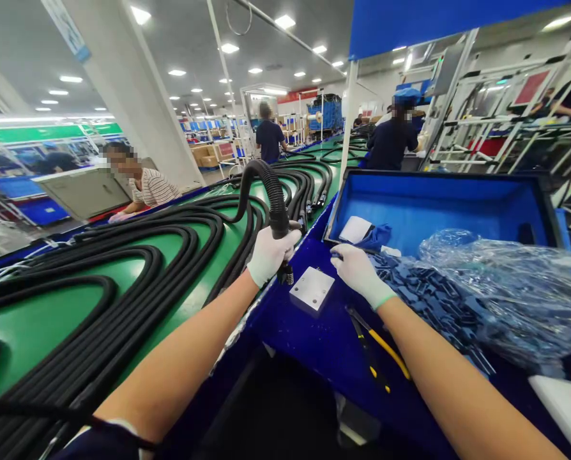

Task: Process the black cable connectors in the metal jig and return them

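My left hand (272, 254), in a white glove, is wrapped round the end of a black corrugated hose (266, 179). The hose arches up from the green bench and its dark end fitting (286, 275) sticks out below the hand. A square metal block (313, 287) with holes lies on the blue surface between my hands. Just right of the block, my right hand (359, 271), also gloved, has its fingers pinched together by a small dark item that I cannot make out. Many small dark blue parts (429, 300) lie beside the right hand.
Long black hoses (170, 255) loop over the green bench (137, 281) at left. Yellow-handled pliers (386, 351) lie near my right forearm. A blue bin (439, 204) and clear plastic bags (520, 281) are at right. A person (146, 185) sits across the bench; other people stand farther back.
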Demonstrator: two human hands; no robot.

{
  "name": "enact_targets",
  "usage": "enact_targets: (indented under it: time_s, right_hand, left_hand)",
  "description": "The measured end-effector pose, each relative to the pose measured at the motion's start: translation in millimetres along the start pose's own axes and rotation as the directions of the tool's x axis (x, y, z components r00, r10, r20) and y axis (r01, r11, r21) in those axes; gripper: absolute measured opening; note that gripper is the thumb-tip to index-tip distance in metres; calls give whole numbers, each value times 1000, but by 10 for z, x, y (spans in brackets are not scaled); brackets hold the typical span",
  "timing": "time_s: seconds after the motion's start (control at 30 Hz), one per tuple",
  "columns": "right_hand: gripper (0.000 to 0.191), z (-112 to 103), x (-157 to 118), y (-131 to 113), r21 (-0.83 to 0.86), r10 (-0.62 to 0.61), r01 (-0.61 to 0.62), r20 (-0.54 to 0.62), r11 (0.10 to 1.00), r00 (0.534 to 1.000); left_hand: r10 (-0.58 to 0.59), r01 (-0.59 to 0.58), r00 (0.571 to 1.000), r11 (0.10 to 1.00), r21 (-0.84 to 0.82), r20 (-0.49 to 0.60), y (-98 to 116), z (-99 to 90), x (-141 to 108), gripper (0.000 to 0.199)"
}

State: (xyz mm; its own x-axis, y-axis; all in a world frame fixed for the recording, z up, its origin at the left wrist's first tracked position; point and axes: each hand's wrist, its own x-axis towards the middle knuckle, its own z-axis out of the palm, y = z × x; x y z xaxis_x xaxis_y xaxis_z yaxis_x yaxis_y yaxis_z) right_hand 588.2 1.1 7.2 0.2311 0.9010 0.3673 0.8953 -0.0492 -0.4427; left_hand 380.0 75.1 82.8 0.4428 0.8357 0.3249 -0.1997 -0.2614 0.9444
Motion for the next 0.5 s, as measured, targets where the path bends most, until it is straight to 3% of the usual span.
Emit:
enact_targets:
  time_s: [0.13, 0.27, 0.37, 0.5]
  right_hand:
    - [33, -33, 13, -21, 137, -61, 53, 49, 989, 997]
    - [29, -108, -6, -88, 157, -62, 54, 48, 986, 997]
    - [25, -185, -36, -179, 266, -75, 51, 80, 963, 994]
    - [19, -218, -103, -350, 481, -197, 93, 171, 872, 965]
  left_hand:
    - [4, -3, 1000, 1000, -25, 22, -161, 68, -40, 36]
    - [-13, 14, 1000, 1000, -8, 21, -289, 82, -81, 35]
    - [-26, 30, 999, 994, 106, -42, -343, 95, -78, 33]
    - [7, 25, 994, 955, 296, -105, -333, 159, -55, 21]
